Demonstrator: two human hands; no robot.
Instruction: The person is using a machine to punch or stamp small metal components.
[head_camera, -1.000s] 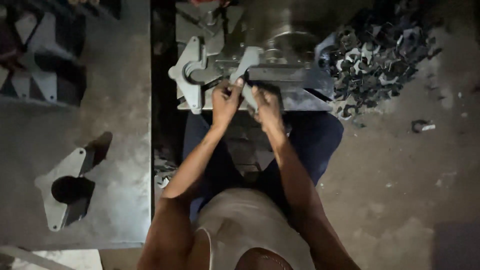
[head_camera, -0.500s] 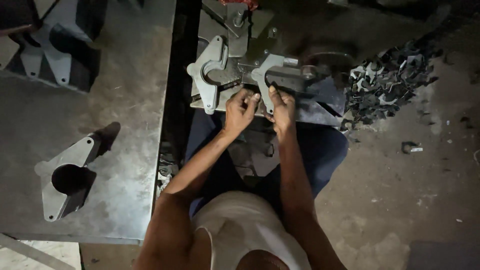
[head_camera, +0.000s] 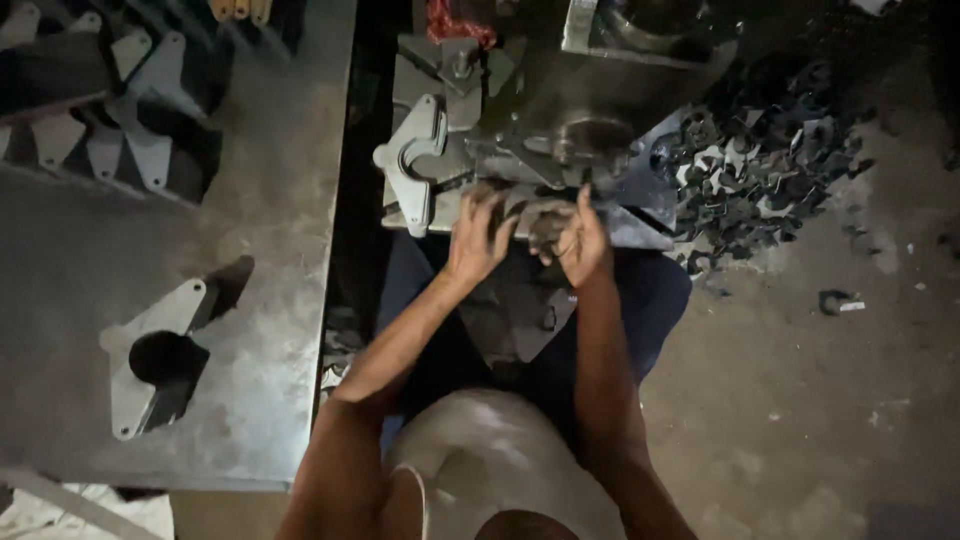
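While your left hand (head_camera: 478, 238) spreads open, your right hand (head_camera: 580, 240) grips a small part below the press (head_camera: 590, 110); fingers risk pinching.

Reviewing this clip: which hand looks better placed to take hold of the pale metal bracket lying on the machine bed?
Probably the left hand: it lies just beside the pale bracket, on that side of the bed. The right hand sits farther off, fingers on a dark part under the machine head.
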